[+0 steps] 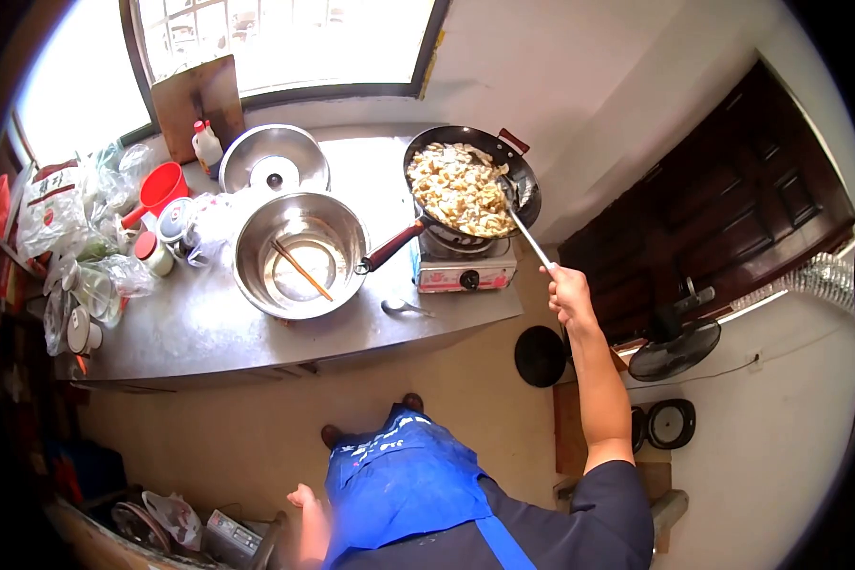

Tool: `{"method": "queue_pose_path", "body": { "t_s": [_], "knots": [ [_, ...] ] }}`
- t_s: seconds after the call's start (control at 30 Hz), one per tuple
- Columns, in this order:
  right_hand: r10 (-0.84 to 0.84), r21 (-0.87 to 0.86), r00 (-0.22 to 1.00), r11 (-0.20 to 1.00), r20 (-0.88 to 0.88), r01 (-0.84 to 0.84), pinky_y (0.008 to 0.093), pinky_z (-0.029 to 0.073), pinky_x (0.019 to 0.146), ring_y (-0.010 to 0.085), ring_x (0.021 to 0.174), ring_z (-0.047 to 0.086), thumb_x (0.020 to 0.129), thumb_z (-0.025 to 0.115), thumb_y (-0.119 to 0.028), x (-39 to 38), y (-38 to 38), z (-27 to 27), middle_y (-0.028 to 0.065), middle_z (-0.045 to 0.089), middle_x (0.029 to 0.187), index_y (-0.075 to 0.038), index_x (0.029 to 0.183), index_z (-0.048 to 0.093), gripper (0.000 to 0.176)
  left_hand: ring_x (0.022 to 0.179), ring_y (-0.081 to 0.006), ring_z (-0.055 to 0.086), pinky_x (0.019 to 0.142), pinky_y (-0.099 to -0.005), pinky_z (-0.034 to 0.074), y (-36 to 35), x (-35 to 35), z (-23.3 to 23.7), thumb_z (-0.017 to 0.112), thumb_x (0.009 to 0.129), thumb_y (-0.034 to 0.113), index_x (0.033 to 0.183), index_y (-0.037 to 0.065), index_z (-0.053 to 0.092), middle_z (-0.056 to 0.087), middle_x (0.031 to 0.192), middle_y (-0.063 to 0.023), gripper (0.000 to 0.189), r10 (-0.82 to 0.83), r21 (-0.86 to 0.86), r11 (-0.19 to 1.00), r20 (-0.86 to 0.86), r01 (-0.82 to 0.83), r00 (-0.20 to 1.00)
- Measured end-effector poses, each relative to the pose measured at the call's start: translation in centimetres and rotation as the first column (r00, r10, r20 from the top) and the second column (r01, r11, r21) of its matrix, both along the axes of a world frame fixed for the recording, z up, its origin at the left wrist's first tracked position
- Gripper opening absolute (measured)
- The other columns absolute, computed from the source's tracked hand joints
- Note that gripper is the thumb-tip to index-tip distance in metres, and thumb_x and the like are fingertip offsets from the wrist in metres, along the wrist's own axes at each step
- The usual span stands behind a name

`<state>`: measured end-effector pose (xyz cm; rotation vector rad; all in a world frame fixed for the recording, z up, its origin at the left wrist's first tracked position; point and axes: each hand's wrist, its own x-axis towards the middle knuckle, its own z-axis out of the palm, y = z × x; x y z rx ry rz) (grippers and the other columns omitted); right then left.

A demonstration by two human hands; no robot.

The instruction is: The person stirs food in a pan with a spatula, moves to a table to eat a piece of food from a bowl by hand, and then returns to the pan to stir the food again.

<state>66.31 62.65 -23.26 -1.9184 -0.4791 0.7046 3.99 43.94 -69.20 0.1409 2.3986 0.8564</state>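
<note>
Right hand (569, 293) grips metal utensil (532, 239) in wok (486, 142) on portable stove (439, 279), counter's (190, 328) right end. Left hand (302, 497): opening indeterminable. Wok handle (394, 245) unheld; pushing could tip wok, spilling food (456, 185).

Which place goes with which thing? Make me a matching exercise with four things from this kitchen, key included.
Things:
1. Wok
2. Chopsticks
3. Right hand
4. Wooden board

Places:
A. Around a long metal handle
B. Upright by the window
C. On the stove
D. Inside a metal pot

Pairs: 1-C, 2-D, 3-A, 4-B
</note>
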Motion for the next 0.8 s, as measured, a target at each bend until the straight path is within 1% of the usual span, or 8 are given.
{"method": "queue_pose_path", "body": {
  "t_s": [0.07,0.2,0.47,0.53,0.6,0.7,0.73,0.8],
  "knots": [
    [0.031,0.061,0.972,0.998,-0.233,-0.017,0.0214,0.021,0.036,0.0029,0.039,0.025,0.103,0.052,-0.023,-0.3,0.3,-0.1,-0.0068,0.036,0.055,-0.003,0.098,0.065,0.025,0.093,-0.0302,0.067,0.076,-0.0442,0.057,0.1,0.9,2.2,0.056,0.079,0.001,0.110,-0.012,0.064,0.067,0.110,-0.0215,0.035,0.044,-0.008,0.999,0.007,-0.044,0.999],
    [0.075,0.157,0.960,0.987,-0.270,-0.033,0.0212,0.020,0.037,0.0027,0.039,0.024,0.103,0.051,-0.023,-2.2,0.6,0.0,-0.0077,0.032,0.055,-0.002,0.099,0.065,0.025,0.095,-0.0302,0.067,0.076,-0.0446,0.056,-0.5,0.6,2.0,0.056,0.079,0.001,0.111,-0.013,0.063,0.067,0.111,-0.0220,0.035,0.089,-0.094,0.991,-0.032,-0.092,0.995],
    [0.089,0.146,0.996,0.985,0.022,-0.091,0.0224,0.019,0.034,0.0019,0.038,0.025,0.104,0.051,-0.022,-5.6,1.2,0.4,-0.0074,0.036,0.054,-0.001,0.106,0.066,0.026,0.095,-0.0322,0.066,0.078,-0.0448,0.055,-1.4,0.2,1.2,0.055,0.078,0.001,0.112,-0.015,0.060,0.065,0.114,-0.0239,0.038,0.095,-0.191,0.976,-0.057,-0.104,0.994],
    [0.117,0.171,0.972,0.973,0.205,-0.153,0.0218,0.019,0.034,0.0009,0.039,0.026,0.104,0.050,-0.021,-5.7,1.4,0.0,-0.0083,0.037,0.055,-0.001,0.108,0.067,0.027,0.095,-0.0324,0.066,0.078,-0.0447,0.055,-1.5,-0.2,0.5,0.054,0.078,0.002,0.112,-0.015,0.059,0.065,0.115,-0.0241,0.038,0.102,-0.177,0.979,-0.028,-0.105,0.994],
    [0.114,0.173,0.971,0.973,0.211,-0.151,0.0216,0.019,0.034,0.0007,0.039,0.026,0.104,0.050,-0.021,-5.9,1.3,0.3,-0.0083,0.037,0.055,-0.001,0.109,0.067,0.027,0.095,-0.0315,0.066,0.075,-0.0460,0.056,-2.2,-1.4,-2.0,0.056,0.078,0.003,0.111,-0.014,0.060,0.065,0.114,-0.0237,0.038,0.113,-0.005,0.994,0.066,-0.113,0.991],
    [0.141,0.177,0.982,0.971,0.129,-0.162,0.0213,0.019,0.034,0.0005,0.039,0.026,0.104,0.051,-0.020,-7.2,0.7,2.1,-0.0082,0.038,0.055,-0.001,0.109,0.068,0.026,0.094,-0.0311,0.066,0.073,-0.0477,0.056,-1.5,0.4,2.2,0.057,0.078,0.004,0.111,-0.014,0.060,0.065,0.113,-0.0236,0.038,0.176,-0.010,0.984,0.157,-0.177,0.972],
    [0.164,0.181,0.986,0.969,0.041,-0.169,0.0212,0.019,0.034,0.0005,0.039,0.026,0.104,0.051,-0.019,-7.6,0.4,2.4,-0.0081,0.039,0.055,-0.001,0.109,0.068,0.025,0.093,-0.0312,0.067,0.072,-0.0481,0.056,-2.1,-0.6,0.0,0.057,0.078,0.004,0.111,-0.013,0.060,0.065,0.113,-0.0236,0.037,0.139,-0.010,0.990,0.142,-0.139,0.980],
    [0.201,0.158,0.978,0.966,0.048,-0.206,0.0212,0.019,0.034,0.0004,0.039,0.027,0.103,0.052,-0.019,-8.0,-0.1,1.8,-0.0082,0.039,0.055,-0.001,0.109,0.068,0.025,0.092,-0.0314,0.067,0.071,-0.0490,0.056,-3.1,-2.3,-3.8,0.058,0.078,0.005,0.110,-0.013,0.061,0.065,0.112,-0.0237,0.037,0.066,-0.010,0.998,0.111,-0.065,0.992]
  ]
}}
